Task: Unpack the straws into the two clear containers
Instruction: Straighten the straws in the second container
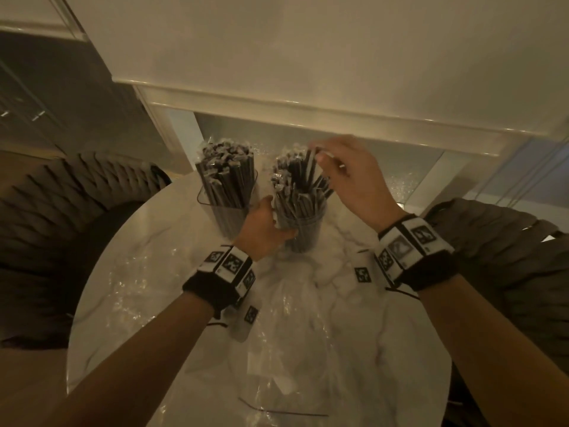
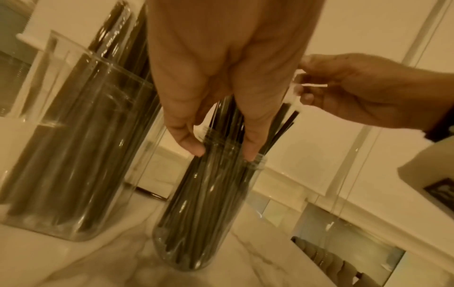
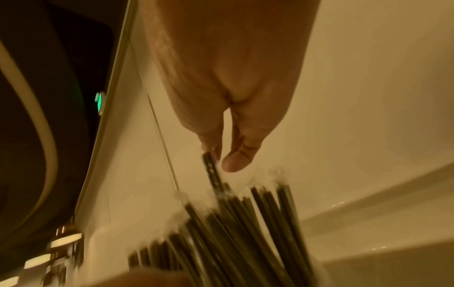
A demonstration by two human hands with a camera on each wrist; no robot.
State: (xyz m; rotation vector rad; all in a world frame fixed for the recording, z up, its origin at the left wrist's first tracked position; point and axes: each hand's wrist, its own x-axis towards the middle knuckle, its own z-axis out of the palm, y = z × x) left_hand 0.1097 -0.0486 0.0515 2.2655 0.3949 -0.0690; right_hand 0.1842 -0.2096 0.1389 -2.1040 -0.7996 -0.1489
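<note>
Step in hand: seating a last straw or two among those already standing in the round jar, judging by how full both containers look.
Left hand: fingers and thumb curl around the round jar near its threaded neck, holding it steady on the table.
Right hand: above the jar's bundle, fingertips pinching the top of one straw that stands higher than its neighbours.
Doing it well: keep the jar pinned, aim the straw into a gap and lower it straight; pushing at an angle would likely bend it or splay the rest (the bundle already fans out to the right).
Straws: thin, dark, straight, each seemingly in a clear wrapper whose crinkled ends show pale at the tips; light and slippery, I judge.
Round jar: clear, cylindrical, ribbed at the mouth, packed with straws.
Square container: clear, rounded corners, just left of the jar and slightly farther, also crammed full, upright.
Table: pale marbled top, smooth and glossy.
Empty bag: crumpled clear plastic, lying on the near side of the table.
Loose straw: one dark piece, bent at its left end, on the table's near edge (probably still to be placed).
Surroundings: dark quilted chairs left and right.
</note>
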